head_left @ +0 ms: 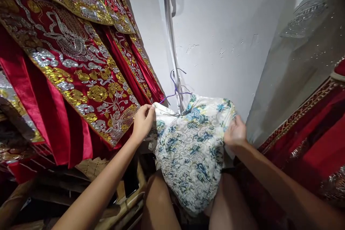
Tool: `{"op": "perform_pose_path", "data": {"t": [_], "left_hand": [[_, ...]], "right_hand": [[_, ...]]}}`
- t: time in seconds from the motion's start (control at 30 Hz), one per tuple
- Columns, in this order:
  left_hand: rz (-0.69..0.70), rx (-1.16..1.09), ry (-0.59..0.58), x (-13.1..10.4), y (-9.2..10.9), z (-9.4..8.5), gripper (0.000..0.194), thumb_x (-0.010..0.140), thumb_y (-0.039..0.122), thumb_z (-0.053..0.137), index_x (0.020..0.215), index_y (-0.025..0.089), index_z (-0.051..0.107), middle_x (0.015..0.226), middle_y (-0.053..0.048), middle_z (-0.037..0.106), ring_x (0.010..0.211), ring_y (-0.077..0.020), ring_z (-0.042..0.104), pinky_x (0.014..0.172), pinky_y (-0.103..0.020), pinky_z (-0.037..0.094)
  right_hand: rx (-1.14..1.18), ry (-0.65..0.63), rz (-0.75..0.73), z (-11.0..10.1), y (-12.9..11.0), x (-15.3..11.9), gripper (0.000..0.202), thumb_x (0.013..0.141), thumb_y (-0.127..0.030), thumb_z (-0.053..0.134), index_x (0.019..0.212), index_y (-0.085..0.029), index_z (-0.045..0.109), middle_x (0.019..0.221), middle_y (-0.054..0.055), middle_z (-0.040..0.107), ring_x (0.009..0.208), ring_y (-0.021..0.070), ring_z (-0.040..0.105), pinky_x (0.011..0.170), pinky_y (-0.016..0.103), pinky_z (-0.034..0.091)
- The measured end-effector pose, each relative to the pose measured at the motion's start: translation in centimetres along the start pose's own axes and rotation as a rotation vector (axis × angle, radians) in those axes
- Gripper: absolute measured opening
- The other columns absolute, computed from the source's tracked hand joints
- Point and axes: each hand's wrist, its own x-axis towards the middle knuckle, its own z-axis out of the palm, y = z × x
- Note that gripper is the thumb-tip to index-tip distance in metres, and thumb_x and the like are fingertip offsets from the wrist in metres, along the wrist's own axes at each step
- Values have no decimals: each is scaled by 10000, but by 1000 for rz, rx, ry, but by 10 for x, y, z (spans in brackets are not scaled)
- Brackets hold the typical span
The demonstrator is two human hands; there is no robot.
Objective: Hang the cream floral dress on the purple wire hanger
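In the middle, a white garment with blue and green floral print (pixel 191 151) hangs on a purple wire hanger (pixel 175 90). The hanger's hook rises above the collar in front of the wall. My left hand (pixel 143 120) pinches the garment's shoulder at the left, thumb and fingers closed on the cloth. At the right, my right hand (pixel 236 131) is closed around the edge of the other sleeve, its fingers partly behind the fabric. The lower part of the garment drapes down between my knees.
Red costumes with gold and silver sequins (pixel 91 68) hang at the left. A pale wall (pixel 221 25) with a vertical cable (pixel 169 25) stands ahead. Sheer beaded fabric (pixel 293 57) and red cloth (pixel 320 143) hang at the right. A bamboo frame (pixel 129 201) lies below left.
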Motion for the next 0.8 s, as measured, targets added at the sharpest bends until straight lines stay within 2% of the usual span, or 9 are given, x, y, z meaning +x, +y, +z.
{"op": "perform_pose_path", "data": {"t": [0.13,0.27,0.33,0.4,0.47,0.5,0.53,0.63,0.8], "left_hand": [[63,69,-3,7,17,7,376,1012,498,378,853,213,566,832,-33,591,812,-210,560,733,-303,392],[-18,59,0,22,24,3,395,959,551,473,763,210,513,691,10,541,665,-173,499,632,-283,352],[-90,-42,26,26,21,3,414,898,562,558,692,209,495,624,24,505,618,-157,469,592,-277,347],[-202,-247,94,24,18,6,467,870,621,558,654,216,474,602,18,494,601,-153,473,569,-280,372],[-305,-428,167,18,17,9,557,897,720,417,638,228,445,588,8,468,570,-148,465,549,-289,394],[-338,-470,194,14,18,11,613,909,762,302,622,234,423,573,4,441,544,-146,446,535,-296,394],[-353,-490,198,10,20,12,662,911,786,191,608,239,408,560,1,413,524,-145,428,527,-302,394],[-379,-623,64,-4,36,14,734,863,840,36,567,248,353,530,7,329,482,-145,368,509,-314,403],[-435,-987,-275,-28,77,16,710,900,805,250,499,225,164,565,2,324,486,-108,361,570,-324,473]], "right_hand": [[-50,-52,-44,36,-40,18,267,858,-455,650,1004,-238,704,1022,40,743,1035,265,715,924,422,597],[-415,-367,-163,81,-80,5,485,959,-560,477,1255,-230,673,1179,102,722,1153,297,675,955,484,573],[-620,-593,-214,95,-89,-21,576,977,-620,420,1373,-249,611,1247,109,705,1193,302,657,947,497,573],[-759,-998,-194,100,-92,-54,573,928,-604,570,1409,-293,589,1375,86,648,1280,309,608,1005,503,545],[-851,-1379,-183,98,-88,-82,701,816,-502,773,1454,-322,546,1540,78,503,1401,329,498,1101,510,469],[-898,-1469,-214,94,-84,-92,824,769,-446,831,1506,-320,482,1610,92,401,1450,342,430,1133,512,432],[-959,-1477,-273,90,-79,-98,941,749,-398,856,1561,-313,390,1661,111,291,1486,355,364,1153,515,405],[-1185,-1233,-490,74,-52,-96,1130,770,-314,834,1638,-309,109,1711,130,37,1541,385,200,1179,566,350],[-1352,-1028,-713,49,2,-76,1226,728,-226,787,1636,-265,-37,1707,155,21,1534,399,217,1174,578,353]]}}
